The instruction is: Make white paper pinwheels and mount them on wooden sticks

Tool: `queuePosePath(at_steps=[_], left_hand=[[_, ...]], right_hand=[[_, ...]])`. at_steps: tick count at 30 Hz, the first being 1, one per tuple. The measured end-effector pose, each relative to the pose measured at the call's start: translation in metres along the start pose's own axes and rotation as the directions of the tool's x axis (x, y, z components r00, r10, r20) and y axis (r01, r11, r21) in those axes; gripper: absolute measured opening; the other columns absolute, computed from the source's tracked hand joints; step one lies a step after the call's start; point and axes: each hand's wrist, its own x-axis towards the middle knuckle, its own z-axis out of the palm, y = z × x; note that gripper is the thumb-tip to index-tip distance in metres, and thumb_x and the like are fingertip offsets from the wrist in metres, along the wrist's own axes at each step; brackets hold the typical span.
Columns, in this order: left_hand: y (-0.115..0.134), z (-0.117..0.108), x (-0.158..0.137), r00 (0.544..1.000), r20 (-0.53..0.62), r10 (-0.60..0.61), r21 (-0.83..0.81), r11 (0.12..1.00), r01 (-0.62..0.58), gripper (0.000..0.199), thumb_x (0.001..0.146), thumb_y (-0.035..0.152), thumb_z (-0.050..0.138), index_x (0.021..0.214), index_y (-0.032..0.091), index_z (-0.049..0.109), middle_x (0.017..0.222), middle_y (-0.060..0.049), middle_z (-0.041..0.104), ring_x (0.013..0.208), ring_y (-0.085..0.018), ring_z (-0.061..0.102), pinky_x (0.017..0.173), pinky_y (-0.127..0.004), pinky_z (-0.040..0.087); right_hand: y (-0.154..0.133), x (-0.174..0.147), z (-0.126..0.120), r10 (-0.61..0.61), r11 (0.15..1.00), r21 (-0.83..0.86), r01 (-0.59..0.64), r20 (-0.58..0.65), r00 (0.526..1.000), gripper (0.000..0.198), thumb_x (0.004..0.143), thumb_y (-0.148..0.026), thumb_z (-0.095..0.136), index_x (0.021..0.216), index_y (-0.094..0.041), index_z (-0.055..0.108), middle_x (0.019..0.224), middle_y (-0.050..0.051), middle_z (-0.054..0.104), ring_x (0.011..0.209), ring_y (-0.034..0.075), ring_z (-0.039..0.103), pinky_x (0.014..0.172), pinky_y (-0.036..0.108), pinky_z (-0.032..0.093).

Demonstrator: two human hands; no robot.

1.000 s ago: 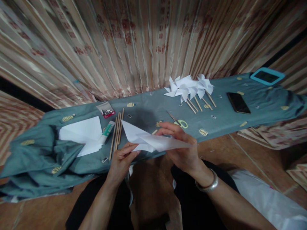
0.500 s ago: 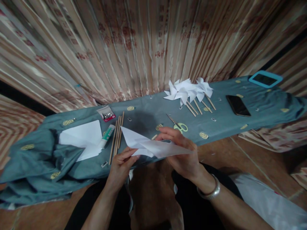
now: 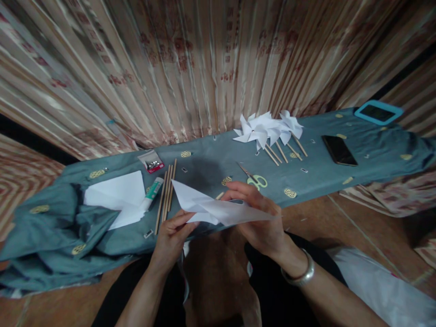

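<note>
Between my two hands is a white paper pinwheel point(image 3: 218, 210), its blades partly folded over, held above the front edge of the cloth-covered table. My left hand point(image 3: 175, 234) pinches its left lower blade between thumb and fingers. From the right, my right hand point(image 3: 260, 218) grips the paper, with the fingers behind it and partly hidden. The tip of a wooden stick point(image 3: 220, 195) shows just behind the paper near my right fingers; the rest of it is hidden. Green-handled scissors point(image 3: 254, 178) lie beyond my right hand.
Wooden sticks point(image 3: 165, 195), a glue stick point(image 3: 153, 193), white paper sheets point(image 3: 119, 195) and an open box of pins point(image 3: 151, 161) lie at left. Several finished pinwheels point(image 3: 269, 129) rest at the back, with a phone point(image 3: 339, 150) and a blue-framed device point(image 3: 379, 112) at right.
</note>
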Motion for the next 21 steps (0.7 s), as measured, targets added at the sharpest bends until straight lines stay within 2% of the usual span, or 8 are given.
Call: queuePosePath(at_steps=[6, 10, 13, 16, 21], left_hand=[[0.003, -0.001, 0.0, 1.0, -0.014, 0.0, -0.005, 1.0, 0.0, 0.014, 0.066, 0.025, 0.074, 0.079, 0.023, 0.079, 0.087, -0.005, 0.071, 0.085, -0.02, 0.064, 0.08, -0.028, 0.051], [0.005, -0.001, 0.0, 1.0, -0.003, 0.005, 0.043, 0.999, -0.005, 0.013, 0.067, 0.028, 0.073, 0.076, 0.021, 0.079, 0.082, -0.005, 0.069, 0.081, -0.019, 0.062, 0.073, -0.026, 0.049], [0.004, 0.001, 0.0, 1.0, -0.007, 0.015, 0.086, 0.996, -0.014, 0.012, 0.069, 0.03, 0.072, 0.07, 0.02, 0.078, 0.08, -0.005, 0.067, 0.078, -0.018, 0.06, 0.071, -0.026, 0.048], [0.004, 0.005, 0.0, 1.0, -0.015, 0.02, 0.12, 0.993, -0.018, 0.014, 0.068, 0.033, 0.072, 0.065, 0.02, 0.076, 0.077, -0.004, 0.066, 0.075, -0.017, 0.059, 0.067, -0.025, 0.047], [0.002, 0.009, 0.002, 0.999, -0.014, 0.053, 0.154, 0.987, -0.05, 0.018, 0.068, 0.034, 0.071, 0.058, 0.02, 0.073, 0.064, -0.002, 0.06, 0.066, -0.015, 0.055, 0.059, -0.024, 0.044]], right_hand=[[0.005, -0.004, 0.004, 0.095, 0.991, 0.097, -0.094, -0.007, 0.995, 0.044, 0.083, -0.013, 0.061, 0.123, -0.026, 0.05, 0.097, 0.003, 0.073, 0.095, 0.019, 0.069, 0.084, 0.035, 0.055], [0.007, -0.001, 0.007, 0.261, 0.949, 0.19, -0.252, -0.024, 0.965, 0.041, 0.079, -0.014, 0.064, 0.118, -0.024, 0.055, 0.094, 0.001, 0.073, 0.084, 0.016, 0.07, 0.073, 0.028, 0.056], [0.013, 0.004, 0.007, 0.429, 0.889, 0.196, -0.414, -0.037, 0.903, 0.03, 0.075, -0.023, 0.071, 0.104, -0.022, 0.064, 0.097, 0.003, 0.073, 0.073, 0.014, 0.069, 0.062, 0.024, 0.053], [0.024, 0.008, 0.009, 0.569, 0.787, 0.274, -0.554, 0.029, 0.822, 0.038, 0.07, -0.033, 0.075, 0.104, -0.019, 0.064, 0.087, 0.003, 0.073, 0.061, 0.015, 0.065, 0.051, 0.024, 0.05], [0.039, 0.014, 0.015, 0.691, 0.588, 0.494, -0.64, 0.106, 0.715, 0.054, 0.056, -0.04, 0.083, 0.098, -0.017, 0.06, 0.074, 0.003, 0.072, 0.061, 0.018, 0.066, 0.056, 0.029, 0.053]])
